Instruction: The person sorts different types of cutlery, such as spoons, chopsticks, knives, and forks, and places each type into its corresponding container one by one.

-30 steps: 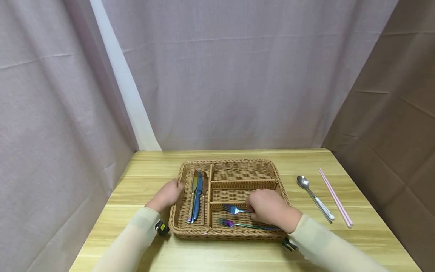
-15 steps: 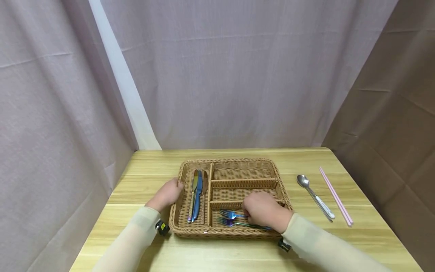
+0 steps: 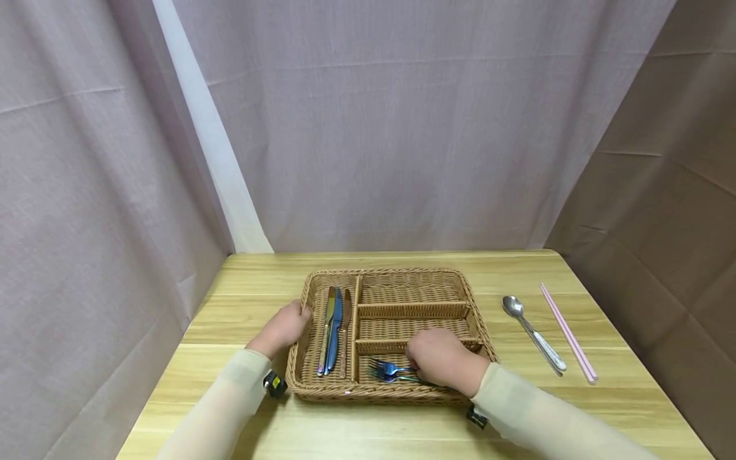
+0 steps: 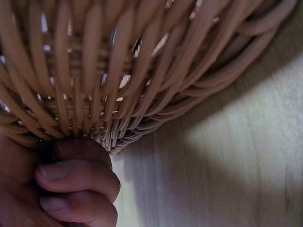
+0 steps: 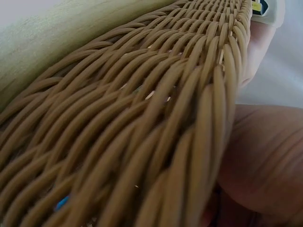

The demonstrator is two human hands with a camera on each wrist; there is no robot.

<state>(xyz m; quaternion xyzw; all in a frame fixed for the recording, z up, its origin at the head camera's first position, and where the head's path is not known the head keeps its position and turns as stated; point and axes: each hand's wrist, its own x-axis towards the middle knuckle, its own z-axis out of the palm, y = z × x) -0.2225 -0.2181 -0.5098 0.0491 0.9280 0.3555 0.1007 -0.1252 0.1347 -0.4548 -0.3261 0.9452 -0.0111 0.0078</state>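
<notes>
A woven cutlery tray (image 3: 382, 395) with several compartments stands on the table. My left hand (image 3: 285, 328) grips its left rim; in the left wrist view the curled fingers (image 4: 80, 177) show against the weave. Over the front right compartment, my right hand (image 3: 443, 361) pinches the handle of a blue fork (image 3: 390, 368), whose tines point left. A second fork (image 3: 405, 379), with a greenish handle, lies just in front of it, partly hidden. The right fingertips are hidden behind the hand. In the right wrist view the tray's wall (image 5: 142, 113) covers most of the work.
In the left compartment lie a gold-bladed knife (image 3: 326, 335), a blue knife (image 3: 335, 335) and a copper-coloured knife (image 3: 344, 335). Right of the tray are a spoon (image 3: 513, 306), a white-patterned handle (image 3: 549, 350) beside it, and pink chopsticks (image 3: 568, 332). Curtains hang around the table (image 3: 259, 281).
My right hand has moved left and slightly toward the front, bringing the blue fork close against the second fork. My left hand stays on the tray's rim.
</notes>
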